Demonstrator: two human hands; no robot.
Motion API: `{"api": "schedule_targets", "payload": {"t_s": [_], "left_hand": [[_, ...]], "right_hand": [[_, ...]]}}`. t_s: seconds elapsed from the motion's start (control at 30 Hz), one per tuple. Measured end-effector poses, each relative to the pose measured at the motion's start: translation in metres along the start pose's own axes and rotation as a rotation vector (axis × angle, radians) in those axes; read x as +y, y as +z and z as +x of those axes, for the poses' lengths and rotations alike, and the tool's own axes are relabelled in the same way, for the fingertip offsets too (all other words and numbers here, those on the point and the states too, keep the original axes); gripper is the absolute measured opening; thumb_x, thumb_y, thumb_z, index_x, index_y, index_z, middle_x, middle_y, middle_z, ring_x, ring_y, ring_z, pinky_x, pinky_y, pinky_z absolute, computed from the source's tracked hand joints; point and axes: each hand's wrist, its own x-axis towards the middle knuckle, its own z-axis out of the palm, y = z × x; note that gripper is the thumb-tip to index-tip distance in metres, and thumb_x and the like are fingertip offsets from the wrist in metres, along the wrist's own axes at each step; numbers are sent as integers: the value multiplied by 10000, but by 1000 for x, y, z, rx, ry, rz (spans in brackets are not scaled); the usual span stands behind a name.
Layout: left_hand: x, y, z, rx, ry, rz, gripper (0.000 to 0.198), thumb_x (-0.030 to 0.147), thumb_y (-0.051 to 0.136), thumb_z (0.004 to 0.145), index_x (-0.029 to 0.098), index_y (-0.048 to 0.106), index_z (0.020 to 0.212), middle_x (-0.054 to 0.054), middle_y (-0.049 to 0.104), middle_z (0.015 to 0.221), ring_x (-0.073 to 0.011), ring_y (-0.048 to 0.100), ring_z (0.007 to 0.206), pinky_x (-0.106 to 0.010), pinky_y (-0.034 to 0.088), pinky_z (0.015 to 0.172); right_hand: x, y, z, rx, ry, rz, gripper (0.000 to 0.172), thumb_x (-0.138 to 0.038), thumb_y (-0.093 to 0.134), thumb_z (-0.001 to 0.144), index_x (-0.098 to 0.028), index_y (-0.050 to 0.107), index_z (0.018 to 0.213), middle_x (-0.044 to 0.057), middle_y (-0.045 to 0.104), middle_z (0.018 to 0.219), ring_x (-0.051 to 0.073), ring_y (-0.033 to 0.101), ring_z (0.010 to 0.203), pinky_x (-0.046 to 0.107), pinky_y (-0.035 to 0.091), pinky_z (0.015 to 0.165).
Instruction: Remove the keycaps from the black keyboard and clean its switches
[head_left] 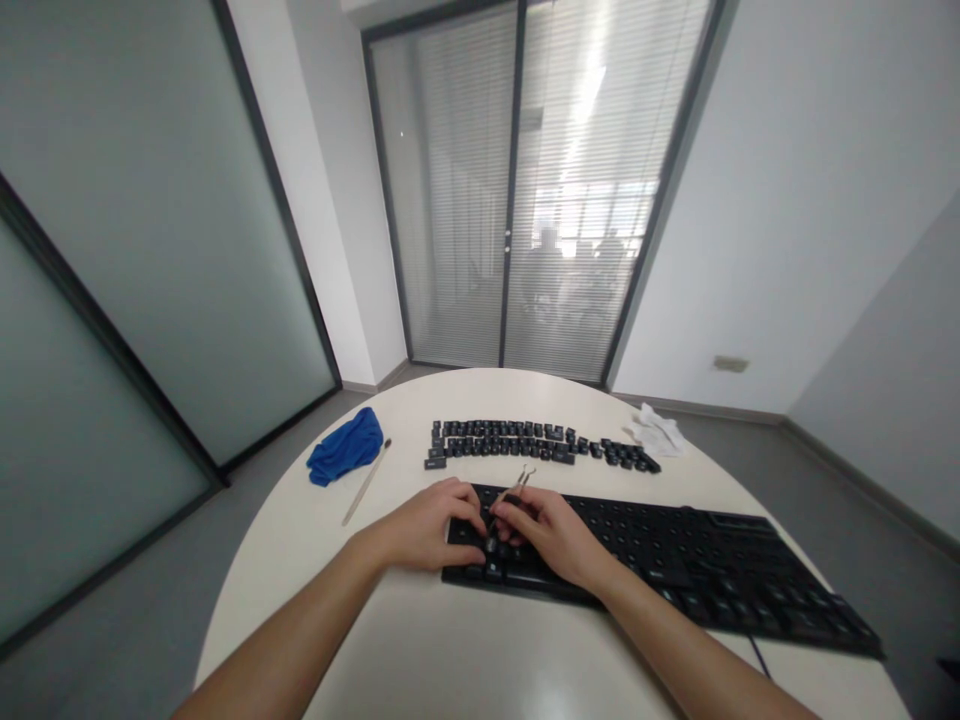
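A black keyboard lies at a slant across the front of the table, with many of its keycaps off. My left hand rests over its left end, thumb and forefinger apart, the fingertips touching the keys there. My right hand is closed around a wire keycap puller, whose two hooked wire ends point up and away from the keys. The fingertips of both hands are close together over the left keys and hide part of them. Behind the keyboard, loose black keycaps stand in rows on the table.
A blue cloth and a thin brush with a dark tip lie at the left of the round white table. Crumpled white tissue is at the far right. A dark cable runs out below the keyboard.
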Motion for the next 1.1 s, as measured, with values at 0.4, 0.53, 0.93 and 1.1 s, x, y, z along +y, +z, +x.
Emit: {"api": "schedule_targets", "payload": {"t_s": [0.4,0.53,0.93,1.1], "left_hand": [[5,2,3,63,8,15,277,261,783,701,205,601,902,-14,623,896,-199,563,857,-300,442,782],[3,3,3,23,58,26,211,288,752,772,235,683,964,-22,636,951,-199,581,921,-304,451,831],[-4,-2,1,222,40,29,140,225,632,873,226,691,1000,-34,703,964,-186,618,932,-335,472,890],[-33,3,2,482,-176,146,136,257,611,886,230,691,994,-38,702,949,-203,619,899,-351,487,853]], "right_hand": [[7,-1,2,115,-7,-73,364,-520,592,881,-165,662,842,21,648,677,170,629,616,267,523,594],[9,-1,4,130,19,-80,382,-541,587,871,-167,637,811,25,654,667,175,645,604,264,527,571],[16,0,5,185,23,-76,373,-524,582,877,-159,616,814,27,652,689,183,670,621,274,536,576],[14,0,4,182,5,-120,358,-506,557,899,-163,621,819,36,670,683,183,668,621,268,526,579]]}}
